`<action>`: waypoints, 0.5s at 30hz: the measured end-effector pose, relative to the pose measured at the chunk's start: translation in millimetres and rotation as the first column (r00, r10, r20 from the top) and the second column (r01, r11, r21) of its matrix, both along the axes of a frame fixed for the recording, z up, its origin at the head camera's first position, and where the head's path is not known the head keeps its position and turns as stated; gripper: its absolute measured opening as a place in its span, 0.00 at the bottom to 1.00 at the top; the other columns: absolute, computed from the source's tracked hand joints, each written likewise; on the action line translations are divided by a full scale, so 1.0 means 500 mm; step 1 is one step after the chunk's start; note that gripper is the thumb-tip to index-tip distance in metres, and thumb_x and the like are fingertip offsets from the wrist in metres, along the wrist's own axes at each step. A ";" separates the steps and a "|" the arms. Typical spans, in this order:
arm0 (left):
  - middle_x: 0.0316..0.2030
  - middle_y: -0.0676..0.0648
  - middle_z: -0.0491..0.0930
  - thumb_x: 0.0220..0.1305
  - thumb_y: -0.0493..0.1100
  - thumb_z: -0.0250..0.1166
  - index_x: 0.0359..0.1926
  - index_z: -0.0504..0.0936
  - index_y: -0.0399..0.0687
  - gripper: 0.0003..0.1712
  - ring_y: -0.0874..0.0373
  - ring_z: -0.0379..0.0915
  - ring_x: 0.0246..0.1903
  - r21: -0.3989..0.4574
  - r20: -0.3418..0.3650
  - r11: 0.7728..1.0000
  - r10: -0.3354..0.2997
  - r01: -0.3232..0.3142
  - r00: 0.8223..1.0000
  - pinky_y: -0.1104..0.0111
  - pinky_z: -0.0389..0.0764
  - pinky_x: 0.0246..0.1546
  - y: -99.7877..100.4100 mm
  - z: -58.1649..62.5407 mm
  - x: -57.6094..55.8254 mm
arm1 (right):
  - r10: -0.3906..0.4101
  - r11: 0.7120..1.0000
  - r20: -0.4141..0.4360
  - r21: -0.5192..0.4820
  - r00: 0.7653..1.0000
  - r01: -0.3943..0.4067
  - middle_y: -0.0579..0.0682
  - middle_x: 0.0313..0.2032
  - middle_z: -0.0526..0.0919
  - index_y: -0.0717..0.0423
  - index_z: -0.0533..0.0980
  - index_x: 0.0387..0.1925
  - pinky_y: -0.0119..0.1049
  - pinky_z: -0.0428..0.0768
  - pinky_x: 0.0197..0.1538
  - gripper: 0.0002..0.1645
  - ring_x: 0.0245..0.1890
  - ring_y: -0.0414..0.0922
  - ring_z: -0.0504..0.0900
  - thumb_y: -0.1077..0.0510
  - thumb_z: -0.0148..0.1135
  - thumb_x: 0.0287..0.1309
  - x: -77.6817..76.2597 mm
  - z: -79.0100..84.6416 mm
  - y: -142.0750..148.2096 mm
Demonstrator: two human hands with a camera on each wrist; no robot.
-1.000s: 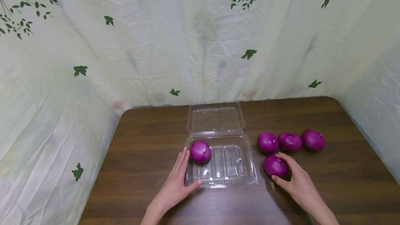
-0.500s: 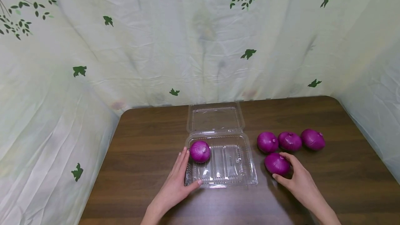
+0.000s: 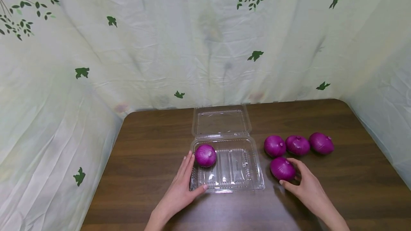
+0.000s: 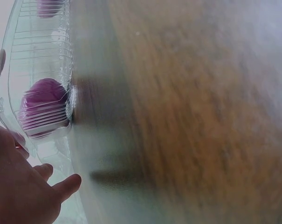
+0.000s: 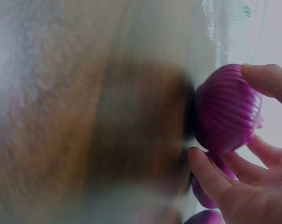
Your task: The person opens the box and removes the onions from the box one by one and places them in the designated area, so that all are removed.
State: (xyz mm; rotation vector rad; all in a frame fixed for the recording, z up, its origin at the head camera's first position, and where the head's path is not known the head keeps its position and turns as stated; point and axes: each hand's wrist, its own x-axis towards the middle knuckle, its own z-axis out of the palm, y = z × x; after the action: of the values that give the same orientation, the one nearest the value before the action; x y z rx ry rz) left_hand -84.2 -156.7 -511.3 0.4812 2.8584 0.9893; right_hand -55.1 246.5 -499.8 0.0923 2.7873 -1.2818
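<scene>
A clear plastic clamshell container (image 3: 231,174) lies unfolded on the table, its lid (image 3: 221,121) laid back. One purple-red onion (image 3: 205,155) sits in the left rear part of its tray. My left hand (image 3: 178,191) rests against the tray's left side with fingers straight, the thumb at the front rim; the left wrist view shows the tray (image 4: 38,42) beside that hand. Right of the container, my right hand (image 3: 308,190) holds another red onion (image 3: 282,169) between thumb and fingers. In the right wrist view the thumb touches one side of this onion (image 5: 227,109), the fingers the other.
Behind the held onion, three more red onions stand in a row: left (image 3: 274,146), middle (image 3: 298,145) and right (image 3: 321,143). The dark wooden table (image 3: 151,145) ends at a white leaf-printed curtain (image 3: 205,45) at the back and sides.
The onion at my right hand has turned and shifted slightly, first right, then back left. My right hand has moved very little. The left hand and container stay put.
</scene>
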 end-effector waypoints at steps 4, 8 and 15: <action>0.78 0.55 0.35 0.55 0.65 0.70 0.79 0.40 0.57 0.63 0.47 0.34 0.75 0.003 0.012 1.000 0.000 0.000 1.000 0.44 0.52 0.67 0.000 0.001 0.000 | -0.003 1.000 -0.053 0.004 0.999 0.004 0.64 0.64 0.67 0.55 0.62 0.68 0.64 0.71 0.56 0.46 0.60 0.66 0.70 0.47 0.74 0.53 0.002 0.011 0.004; 0.78 0.55 0.34 0.55 0.65 0.70 0.79 0.40 0.57 0.63 0.48 0.34 0.75 0.005 0.020 1.000 0.000 0.000 1.000 0.44 0.52 0.67 -0.001 0.002 0.000 | -0.012 1.000 -0.193 0.019 0.981 0.016 0.56 0.66 0.67 0.52 0.66 0.66 0.58 0.67 0.61 0.43 0.65 0.59 0.65 0.51 0.75 0.52 0.004 0.024 -0.004; 0.78 0.57 0.33 0.55 0.68 0.68 0.79 0.38 0.59 0.63 0.49 0.32 0.76 0.002 0.044 1.000 0.006 -0.006 0.999 0.44 0.51 0.67 0.000 0.004 0.001 | 0.033 0.999 -0.400 0.003 0.916 -0.034 0.49 0.66 0.70 0.53 0.73 0.60 0.15 0.56 0.60 0.35 0.66 0.37 0.64 0.61 0.76 0.50 -0.003 0.051 -0.052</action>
State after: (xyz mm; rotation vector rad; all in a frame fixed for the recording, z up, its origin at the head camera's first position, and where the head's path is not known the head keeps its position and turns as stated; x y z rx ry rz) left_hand -83.7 -156.9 -509.1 0.4463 2.8222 0.9909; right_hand -56.7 220.7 -474.4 -0.2477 3.1010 -1.4412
